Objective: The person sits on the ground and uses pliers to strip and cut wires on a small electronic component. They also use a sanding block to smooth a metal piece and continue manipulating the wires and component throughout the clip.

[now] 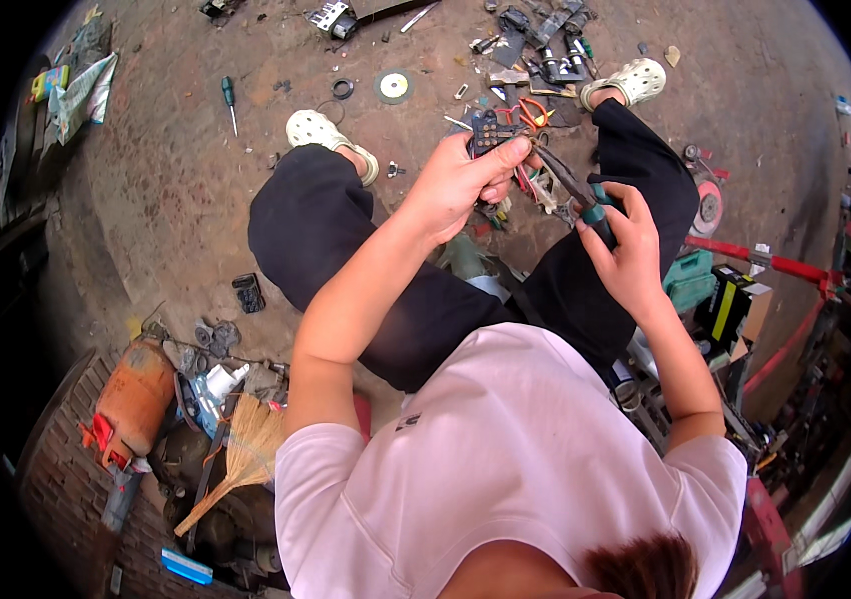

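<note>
My left hand [457,190] is closed round a small dark block with several metal studs [488,130], its thumb stretched along the near side. In my right hand [630,245] is a pair of pliers [567,178] with dark green handles. The plier jaws reach up and left to the block's right edge by my left thumb; what exactly they grip there is too small to tell. Below the block, red wires and small scraps lie on the ground between my feet. Orange-handled pliers [535,112] rest just beyond my hands.
A screwdriver [230,105], a cutting disc [393,86] and a black ring [342,89] lie on the far floor. Black parts [557,50] are heaped near my right shoe. An orange gas cylinder [136,389] and a straw broom [244,444] are at left. A red metal frame [780,262] stands at right.
</note>
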`<state>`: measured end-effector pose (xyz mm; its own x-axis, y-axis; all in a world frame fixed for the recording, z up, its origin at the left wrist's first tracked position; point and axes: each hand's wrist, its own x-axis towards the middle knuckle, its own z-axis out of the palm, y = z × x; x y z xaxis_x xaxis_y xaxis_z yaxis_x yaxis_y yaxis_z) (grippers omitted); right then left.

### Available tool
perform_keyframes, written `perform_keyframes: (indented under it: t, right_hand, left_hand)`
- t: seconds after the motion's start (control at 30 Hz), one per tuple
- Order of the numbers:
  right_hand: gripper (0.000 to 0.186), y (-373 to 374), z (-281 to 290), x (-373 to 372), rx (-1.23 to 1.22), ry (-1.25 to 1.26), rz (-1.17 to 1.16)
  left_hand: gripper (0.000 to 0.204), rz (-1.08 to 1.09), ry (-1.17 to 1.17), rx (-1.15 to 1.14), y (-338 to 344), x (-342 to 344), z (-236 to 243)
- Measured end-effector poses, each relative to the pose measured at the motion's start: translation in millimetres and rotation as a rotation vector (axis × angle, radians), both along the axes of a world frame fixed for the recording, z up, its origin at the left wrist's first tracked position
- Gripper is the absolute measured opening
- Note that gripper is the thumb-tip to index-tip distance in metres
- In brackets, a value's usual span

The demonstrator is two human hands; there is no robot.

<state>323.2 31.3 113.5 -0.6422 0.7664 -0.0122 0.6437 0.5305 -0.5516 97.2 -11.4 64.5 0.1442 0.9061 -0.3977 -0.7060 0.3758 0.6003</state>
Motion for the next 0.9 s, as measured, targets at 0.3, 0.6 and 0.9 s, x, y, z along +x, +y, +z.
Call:
perform_keyframes:
  t: [0.3,0.6,0.9]
  right_hand:
    - [0.017,4,-2,1,0.056,-0.036,0.075]
    - [0.029,-4,-8,-2,-0.075,-0.124,-0.036]
    - [0.034,11,-12,-6,0.166,-0.127,0.089]
  left_hand:
    - [0.029,-0.029,0.347,0.057,-1,-1,5]
    - [0.028,-0.019,0.512,0.071,-1,-1,7]
    - [0.025,0.021,0.530,0.121,-2,5,3]
